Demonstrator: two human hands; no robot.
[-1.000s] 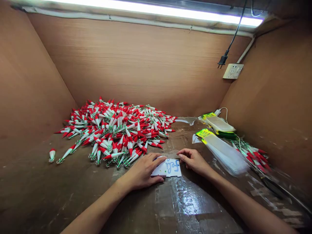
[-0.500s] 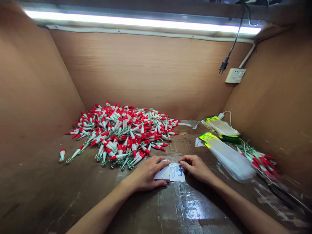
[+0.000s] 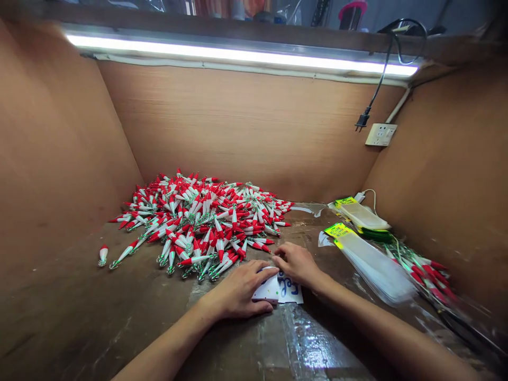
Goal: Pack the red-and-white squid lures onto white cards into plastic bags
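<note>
A small white box or card with coloured dots (image 3: 266, 290) lies on the table under the fingers of my left hand (image 3: 243, 290), its thumb along the near edge and its fingers on top. Right beside it is a white piece with blue lettering (image 3: 290, 291). My right hand (image 3: 297, 264) is over the far side of that lettered piece, fingers curled and close together near the nearest lures. Whether its fingertips pinch anything is too small to tell. A large heap of red and white lures with green hooks (image 3: 206, 217) lies just beyond my hands.
Clear plastic sleeves with yellow headers (image 3: 373, 264) lie to the right, with another stack (image 3: 363, 211) behind. More lures (image 3: 431, 275) are at the far right. A black plug (image 3: 362, 119) hangs near a wall socket (image 3: 381, 135).
My right hand has moved left and away from me, from the right edge of the lettered piece toward the heap. My left hand stays on the dotted item. The view has tilted up slightly.
</note>
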